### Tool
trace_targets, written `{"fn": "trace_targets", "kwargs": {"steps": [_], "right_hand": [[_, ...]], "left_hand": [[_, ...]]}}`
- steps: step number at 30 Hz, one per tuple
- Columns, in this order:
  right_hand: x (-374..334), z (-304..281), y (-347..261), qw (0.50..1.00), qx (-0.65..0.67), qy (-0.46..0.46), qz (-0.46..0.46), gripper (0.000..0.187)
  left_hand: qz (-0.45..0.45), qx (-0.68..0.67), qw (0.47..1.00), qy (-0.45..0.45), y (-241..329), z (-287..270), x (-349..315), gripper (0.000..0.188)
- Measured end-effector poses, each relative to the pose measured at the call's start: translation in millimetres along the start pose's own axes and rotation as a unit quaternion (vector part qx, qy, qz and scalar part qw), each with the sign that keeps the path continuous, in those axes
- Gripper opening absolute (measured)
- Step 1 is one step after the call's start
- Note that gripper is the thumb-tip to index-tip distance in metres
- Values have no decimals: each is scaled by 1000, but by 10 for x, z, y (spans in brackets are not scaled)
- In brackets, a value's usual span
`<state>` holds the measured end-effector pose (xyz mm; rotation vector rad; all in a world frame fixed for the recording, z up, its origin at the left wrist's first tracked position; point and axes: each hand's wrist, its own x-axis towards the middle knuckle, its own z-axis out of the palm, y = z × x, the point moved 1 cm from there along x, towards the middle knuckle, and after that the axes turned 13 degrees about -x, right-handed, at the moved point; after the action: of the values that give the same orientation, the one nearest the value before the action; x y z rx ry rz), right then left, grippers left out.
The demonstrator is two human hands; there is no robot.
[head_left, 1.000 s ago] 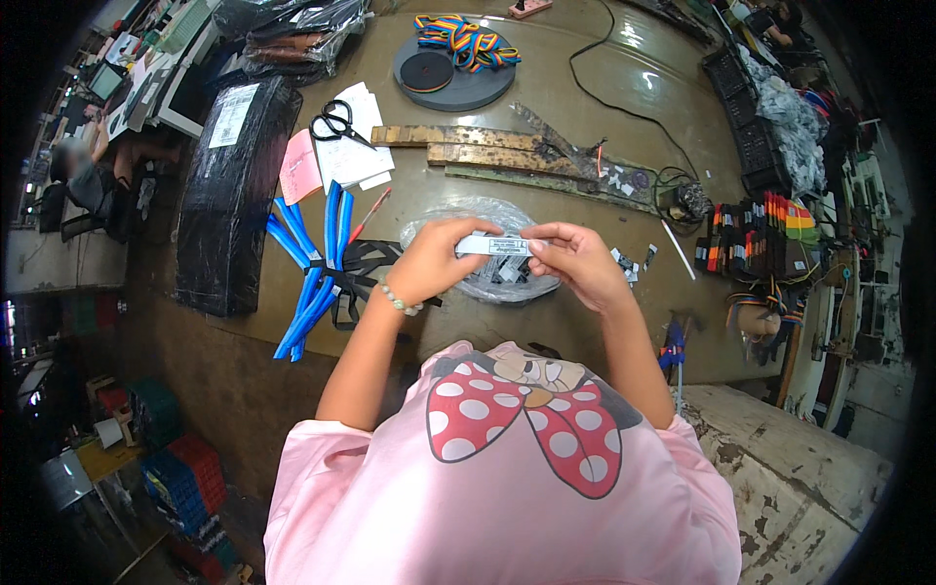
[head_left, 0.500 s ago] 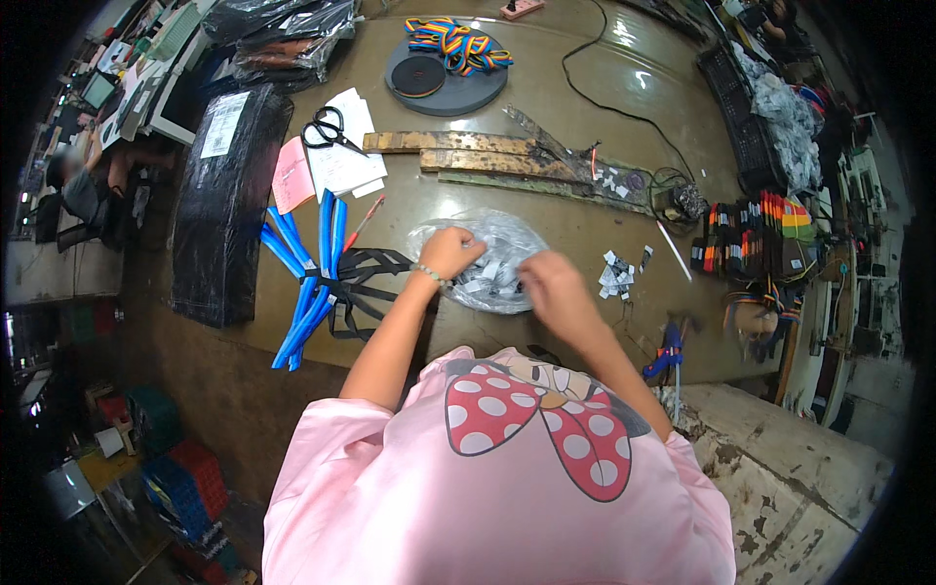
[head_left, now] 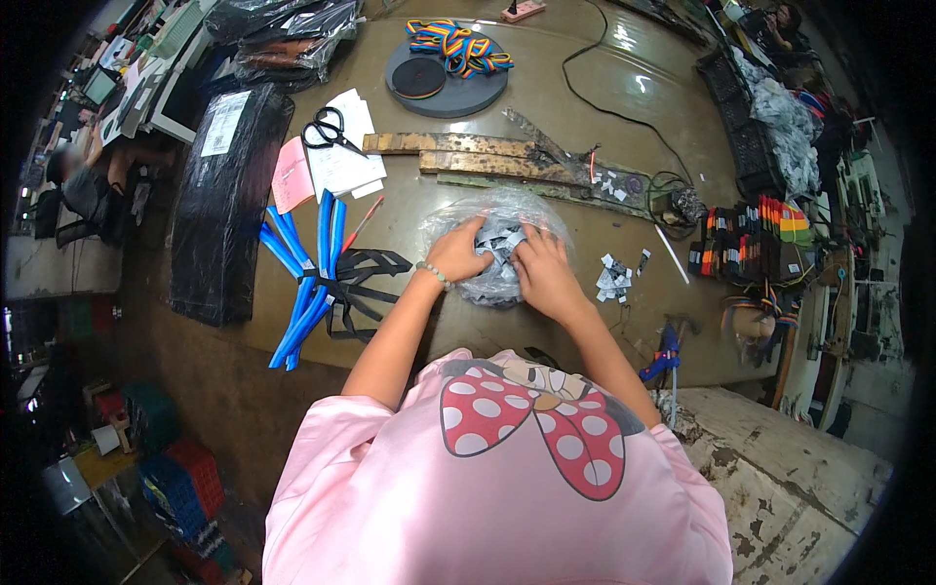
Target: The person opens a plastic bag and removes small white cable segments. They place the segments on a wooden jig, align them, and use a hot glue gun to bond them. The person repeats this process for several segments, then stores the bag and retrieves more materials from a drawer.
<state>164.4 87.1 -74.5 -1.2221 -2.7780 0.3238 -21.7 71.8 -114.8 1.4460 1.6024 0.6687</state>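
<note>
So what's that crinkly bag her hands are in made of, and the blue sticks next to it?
The bag looks like thin clear plastic: it is see-through, crumpled and glints in the light. The blue sticks seem to be smooth plastic or rubbery tubing, judging by their even colour and slight sheen.

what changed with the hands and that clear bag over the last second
A second ago both hands held a small white strip up above the clear plastic bag. The strip is no longer in view, and the left hand and right hand have dropped into the bag's heap of small grey-white pieces. The blue straps, scissors and loose pieces stayed put.
</note>
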Motion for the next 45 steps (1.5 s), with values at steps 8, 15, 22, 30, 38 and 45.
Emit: {"fn": "trace_targets", "kwargs": {"steps": [8,15,22,30,38,45], "right_hand": [[-22,42,33,998,49,40,-7,13],[-90,163,80,999,18,36,3,17],[-111,149,57,995,-12,-99,9,17],[-198,204,-9,984,-146,84,-66,24],[-263,266,114,997,66,-33,4,15],[-301,-707,-113,988,146,44,12,13]], "left_hand": [[73,39,984,158,-26,171,79,51],[146,118,977,101,-126,284,143,33],[125,151,978,73,-137,368,136,30],[182,109,974,74,-301,454,166,33],[11,-148,989,11,-50,85,63,29],[46,-406,913,0,541,-538,-406,17]]}}
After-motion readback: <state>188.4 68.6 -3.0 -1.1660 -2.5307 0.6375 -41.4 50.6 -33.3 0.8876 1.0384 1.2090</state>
